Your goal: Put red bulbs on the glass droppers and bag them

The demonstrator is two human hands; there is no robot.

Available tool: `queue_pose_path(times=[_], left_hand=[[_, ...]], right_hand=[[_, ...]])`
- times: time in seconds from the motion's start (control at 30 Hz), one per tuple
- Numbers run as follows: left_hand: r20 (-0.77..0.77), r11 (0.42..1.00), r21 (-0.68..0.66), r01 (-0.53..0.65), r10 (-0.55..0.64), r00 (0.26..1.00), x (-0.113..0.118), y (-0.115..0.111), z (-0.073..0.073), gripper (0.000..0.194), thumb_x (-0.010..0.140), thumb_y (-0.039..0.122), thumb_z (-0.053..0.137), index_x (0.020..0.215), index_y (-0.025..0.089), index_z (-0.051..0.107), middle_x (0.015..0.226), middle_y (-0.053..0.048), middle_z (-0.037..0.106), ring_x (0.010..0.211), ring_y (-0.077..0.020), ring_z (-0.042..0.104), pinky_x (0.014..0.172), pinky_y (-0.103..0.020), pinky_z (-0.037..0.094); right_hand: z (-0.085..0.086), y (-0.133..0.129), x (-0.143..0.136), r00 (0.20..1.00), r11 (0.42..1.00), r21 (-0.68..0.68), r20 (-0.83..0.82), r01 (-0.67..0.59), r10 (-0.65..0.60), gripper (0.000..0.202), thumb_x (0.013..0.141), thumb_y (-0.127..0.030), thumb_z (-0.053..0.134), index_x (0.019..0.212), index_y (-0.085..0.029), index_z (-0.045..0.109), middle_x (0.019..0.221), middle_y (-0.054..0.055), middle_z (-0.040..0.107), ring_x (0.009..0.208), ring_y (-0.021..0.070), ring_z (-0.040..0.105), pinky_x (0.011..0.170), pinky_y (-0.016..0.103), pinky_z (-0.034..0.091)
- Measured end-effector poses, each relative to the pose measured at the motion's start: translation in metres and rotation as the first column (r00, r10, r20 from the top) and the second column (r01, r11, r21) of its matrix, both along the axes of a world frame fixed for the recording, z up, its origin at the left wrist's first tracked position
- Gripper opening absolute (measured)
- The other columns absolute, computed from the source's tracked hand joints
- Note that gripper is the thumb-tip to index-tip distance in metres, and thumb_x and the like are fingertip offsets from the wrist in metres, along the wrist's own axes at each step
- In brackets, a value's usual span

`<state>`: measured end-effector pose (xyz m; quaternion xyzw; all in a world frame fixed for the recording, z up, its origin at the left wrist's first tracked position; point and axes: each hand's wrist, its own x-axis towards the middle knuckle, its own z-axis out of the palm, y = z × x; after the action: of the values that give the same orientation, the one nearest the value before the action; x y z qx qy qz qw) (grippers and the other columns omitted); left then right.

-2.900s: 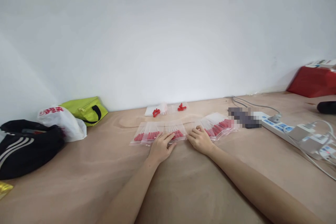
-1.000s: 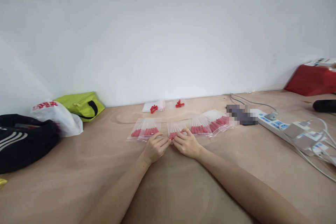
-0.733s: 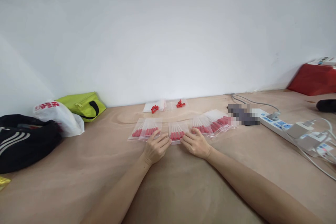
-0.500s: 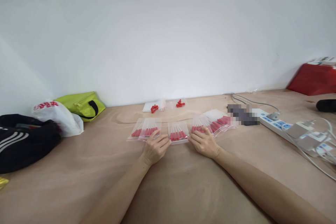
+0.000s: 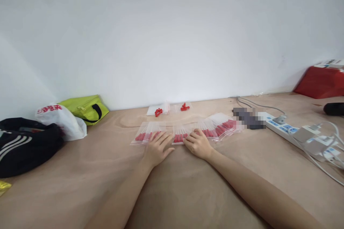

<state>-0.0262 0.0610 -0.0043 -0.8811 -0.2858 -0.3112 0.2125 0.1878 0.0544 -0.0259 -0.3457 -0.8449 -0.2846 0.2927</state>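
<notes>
Several small clear zip-lock bags, each with a red piece inside, lie in overlapping fans: a left fan (image 5: 141, 136), a middle fan (image 5: 178, 137) and a right fan (image 5: 220, 127). My left hand (image 5: 158, 150) rests on the left fan with its fingers stretched out and its thumb apart. My right hand (image 5: 199, 145) has bent fingers closed at the right edge of the middle fan, gripping a bag there. Its fingertips hide part of the red pieces. Farther back, loose red pieces (image 5: 158, 112) lie on bags, with a second small pile of red pieces (image 5: 184, 107) beside them.
On the left are a black bag (image 5: 32, 150), a white plastic bag (image 5: 57, 120) and a lime-green bag (image 5: 86, 109). At right lie a dark, blurred-out object (image 5: 255, 121) and a power strip (image 5: 279, 127) with chargers and cables. A red bag (image 5: 322, 82) stands beyond.
My right hand has moved left onto the right part of the middle fan, which now spreads wider. My left hand has shifted slightly left, its fingers flatter and its thumb spread.
</notes>
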Motion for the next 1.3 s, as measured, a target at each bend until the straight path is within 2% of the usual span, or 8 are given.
queue_pose_path(times=[0.17, 0.33, 0.5, 0.63, 0.8, 0.93, 1.07, 1.3], left_hand=[[-0.051, 0.995, -0.058, -0.084, 0.081, 0.995, -0.045, 0.008, -0.001, 0.035, 0.084, 0.033, 0.045, 0.115, 0.020, 0.052, 0.110, -0.009, 0.061, 0.106, -0.0249, 0.053, 0.088, -0.043, 0.040], [0.027, 0.999, -0.012, -0.052, 0.053, 0.998, -0.069, 0.018, -0.007, 0.022, 0.085, 0.023, 0.044, 0.093, 0.020, 0.064, 0.094, -0.006, 0.067, 0.090, -0.0204, 0.061, 0.082, -0.040, 0.047], [0.120, 1.000, -0.011, -0.009, 0.011, 0.993, -0.053, 0.017, -0.009, 0.022, 0.086, 0.021, 0.043, 0.080, 0.020, 0.064, 0.081, -0.003, 0.069, 0.077, -0.0163, 0.065, 0.074, -0.033, 0.051], [0.291, 0.993, -0.113, -0.034, 0.065, 0.954, -0.030, 0.003, -0.007, 0.020, 0.087, 0.022, 0.041, 0.080, 0.017, 0.059, 0.076, -0.004, 0.067, 0.072, -0.0147, 0.064, 0.066, -0.026, 0.052], [0.390, 0.982, -0.189, -0.008, 0.083, 0.917, -0.006, -0.007, -0.008, 0.018, 0.088, 0.022, 0.039, 0.081, 0.017, 0.055, 0.077, -0.003, 0.065, 0.072, -0.0138, 0.063, 0.062, -0.023, 0.052], [0.326, 0.986, -0.147, 0.074, -0.023, 0.945, 0.002, -0.008, -0.008, 0.018, 0.089, 0.018, 0.038, 0.084, 0.018, 0.055, 0.083, -0.004, 0.066, 0.081, -0.0140, 0.063, 0.074, -0.027, 0.051], [0.205, 0.995, 0.004, 0.097, -0.095, 0.974, 0.002, -0.006, -0.007, 0.014, 0.086, 0.017, 0.045, 0.092, 0.017, 0.057, 0.091, -0.005, 0.067, 0.089, -0.0168, 0.062, 0.087, -0.037, 0.047], [0.121, 0.984, 0.131, 0.118, -0.134, 0.984, 0.019, 0.006, -0.005, 0.023, 0.085, 0.012, 0.045, 0.102, 0.019, 0.060, 0.095, -0.005, 0.067, 0.095, -0.0193, 0.059, 0.080, -0.034, 0.050]], right_hand=[[-0.006, 0.023, -0.006, 0.984, 0.986, -0.078, -0.080, 0.150, -0.156, 0.016, 0.079, -0.015, 0.051, 0.067, -0.018, 0.060, 0.066, 0.002, 0.061, 0.067, 0.0140, 0.046, 0.075, 0.034, 0.026], [-0.004, 0.018, -0.005, 0.985, 0.986, -0.107, -0.102, 0.125, -0.136, 0.014, 0.080, -0.019, 0.051, 0.071, -0.018, 0.061, 0.071, 0.003, 0.061, 0.073, 0.0150, 0.047, 0.077, 0.035, 0.025], [-0.003, 0.002, -0.002, 0.993, 0.995, -0.091, -0.109, 0.045, -0.054, 0.013, 0.080, -0.018, 0.049, 0.076, -0.019, 0.062, 0.070, 0.002, 0.059, 0.073, 0.0148, 0.048, 0.073, 0.033, 0.028], [-0.005, -0.004, -0.007, 0.979, 0.989, -0.134, -0.199, -0.066, 0.038, 0.019, 0.081, -0.019, 0.048, 0.095, -0.019, 0.060, 0.082, 0.005, 0.061, 0.074, 0.0142, 0.053, 0.068, 0.030, 0.037], [-0.005, -0.001, -0.026, 0.892, 0.924, -0.277, -0.436, -0.262, 0.122, 0.047, 0.082, -0.018, 0.045, 0.127, -0.016, 0.035, 0.115, 0.013, 0.051, 0.094, 0.0157, 0.055, 0.073, 0.027, 0.048], [-0.008, 0.007, -0.035, 0.836, 0.886, -0.255, -0.502, -0.387, 0.220, 0.028, 0.084, -0.016, 0.041, 0.110, -0.018, 0.051, 0.109, 0.011, 0.056, 0.098, 0.0149, 0.055, 0.078, 0.027, 0.049], [-0.013, 0.011, -0.031, 0.790, 0.889, -0.165, -0.546, -0.427, 0.278, 0.023, 0.084, -0.011, 0.038, 0.096, -0.017, 0.057, 0.103, 0.011, 0.059, 0.094, 0.0127, 0.058, 0.077, 0.025, 0.050], [-0.012, 0.003, 0.009, 0.846, 0.956, -0.077, -0.490, -0.282, 0.210, 0.024, 0.085, -0.011, 0.038, 0.096, -0.015, 0.059, 0.102, 0.012, 0.060, 0.097, 0.0144, 0.057, 0.080, 0.026, 0.050]])
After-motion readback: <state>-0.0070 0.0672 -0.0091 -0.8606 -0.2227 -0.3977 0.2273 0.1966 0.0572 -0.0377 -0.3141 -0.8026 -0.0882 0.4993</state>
